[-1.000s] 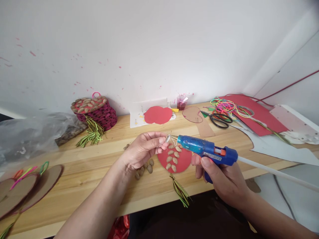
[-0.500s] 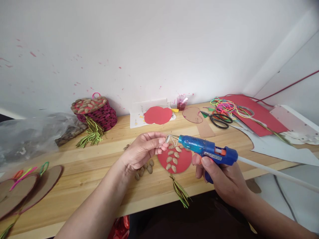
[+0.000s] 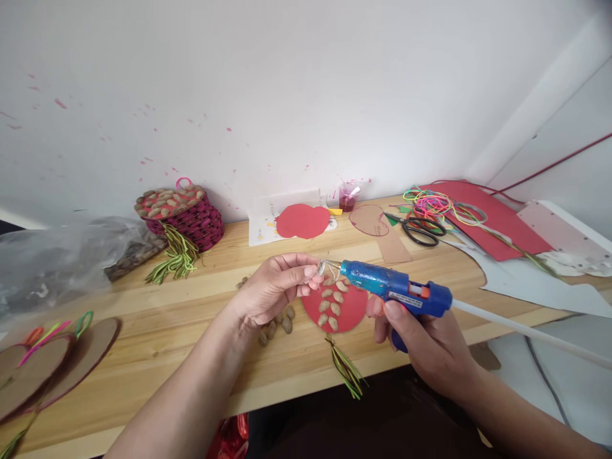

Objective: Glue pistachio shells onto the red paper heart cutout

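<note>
Between the thumb and fingers of my left hand [image 3: 282,285] is a small, tan, nut-like shell [image 3: 320,267]. My right hand [image 3: 425,341] is wrapped around the handle of a blue hot glue gun [image 3: 377,277], with a white glue stick [image 3: 521,328] coming out of its back. The gun's nozzle is at the shell, and a pale glue strand hangs there. Below lies a red round piece [image 3: 351,309] bearing two rows of similar shells [image 3: 335,309]; my fingers hide part of it. A green and brown yarn tassel [image 3: 347,368] extends from its near edge. Several loose shells [image 3: 272,328] lie beside my left wrist.
At the back left stands a stack of maroon-edged, shell-topped pieces [image 3: 201,229] beside a plastic bag [image 3: 62,255]. Cardboard shapes [image 3: 93,357] lie front left. Further back are a red cutout [image 3: 303,221], a cup of dark red liquid [image 3: 349,199], scissors [image 3: 423,233] and coloured cords [image 3: 430,203].
The glue gun has shifted very slightly left, its nozzle still at the shell. My left hand has stayed almost in place.
</note>
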Demonstrator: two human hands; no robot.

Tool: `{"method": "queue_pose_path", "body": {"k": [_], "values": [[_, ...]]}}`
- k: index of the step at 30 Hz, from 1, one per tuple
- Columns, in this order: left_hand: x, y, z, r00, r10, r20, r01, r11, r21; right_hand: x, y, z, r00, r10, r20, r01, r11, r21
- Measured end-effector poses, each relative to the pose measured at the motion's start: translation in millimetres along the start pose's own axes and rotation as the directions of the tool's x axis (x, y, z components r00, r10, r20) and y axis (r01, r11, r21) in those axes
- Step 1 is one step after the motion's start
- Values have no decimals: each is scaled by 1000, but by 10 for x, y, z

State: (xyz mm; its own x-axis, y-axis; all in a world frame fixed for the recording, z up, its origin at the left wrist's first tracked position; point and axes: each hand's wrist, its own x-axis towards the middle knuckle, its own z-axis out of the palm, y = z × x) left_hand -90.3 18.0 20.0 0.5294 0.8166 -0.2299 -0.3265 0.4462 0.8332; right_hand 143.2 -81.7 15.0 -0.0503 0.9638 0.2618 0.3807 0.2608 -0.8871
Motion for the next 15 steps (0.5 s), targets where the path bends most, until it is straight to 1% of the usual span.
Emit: {"method": "queue_pose_path", "body": {"k": [6,11,13,15], "values": [[-7,-9,2,1000,9,14,-9,1000,19,12,-12,11,1000,2,-10,-2,1000,-12],[-3,-10,-1,1000,6,6,-6,1000,-8,-11,30,9,998,34,-49,-30,997,76],[-2,-10,-1,1000,9,-2,-9,999,-31,-32,41,-4,998,41,-42,-36,994,106],[-3,-7,3,1000,18,-7,-19,998,-52,-52,35,-16,1000,20,-10,-19,994,105]]}}
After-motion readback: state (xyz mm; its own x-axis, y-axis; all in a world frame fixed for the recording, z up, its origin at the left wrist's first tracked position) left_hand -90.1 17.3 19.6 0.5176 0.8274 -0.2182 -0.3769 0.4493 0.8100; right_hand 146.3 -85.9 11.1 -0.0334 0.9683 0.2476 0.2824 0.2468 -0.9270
